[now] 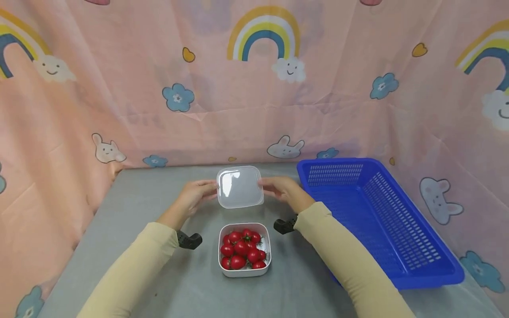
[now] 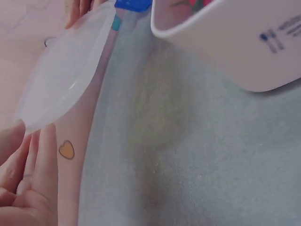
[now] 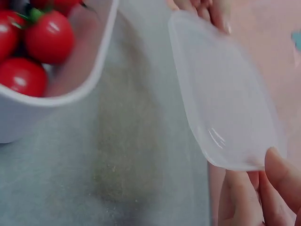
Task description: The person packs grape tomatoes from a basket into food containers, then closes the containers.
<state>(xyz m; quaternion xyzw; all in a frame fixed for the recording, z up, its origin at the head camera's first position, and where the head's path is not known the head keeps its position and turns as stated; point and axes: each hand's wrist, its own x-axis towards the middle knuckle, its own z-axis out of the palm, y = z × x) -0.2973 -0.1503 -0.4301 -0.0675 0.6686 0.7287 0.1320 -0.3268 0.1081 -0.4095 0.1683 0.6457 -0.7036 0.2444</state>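
Observation:
A translucent plastic lid (image 1: 240, 187) is held up above the table behind the food container. My left hand (image 1: 195, 194) pinches its left edge, and my right hand (image 1: 283, 189) pinches the opposite edge, thumbs on the upper face. Both wrist views show the lid (image 2: 70, 66) tilted, with fingers under its rim. Nearer to me stands a white square container (image 1: 244, 273), uncovered. Red cherry tomatoes (image 1: 241, 247), some with green stems, fill most of it. Small dark print marks the container's wall (image 2: 235, 52) in the left wrist view.
To the right, a large blue plastic basket (image 1: 362, 198) with slotted walls stands on the grey-covered table (image 1: 131, 212). A pink patterned curtain (image 1: 222, 119) hangs along the back and both sides. Black wrist mounts (image 1: 190, 240) jut out below both sleeves, either side of the container.

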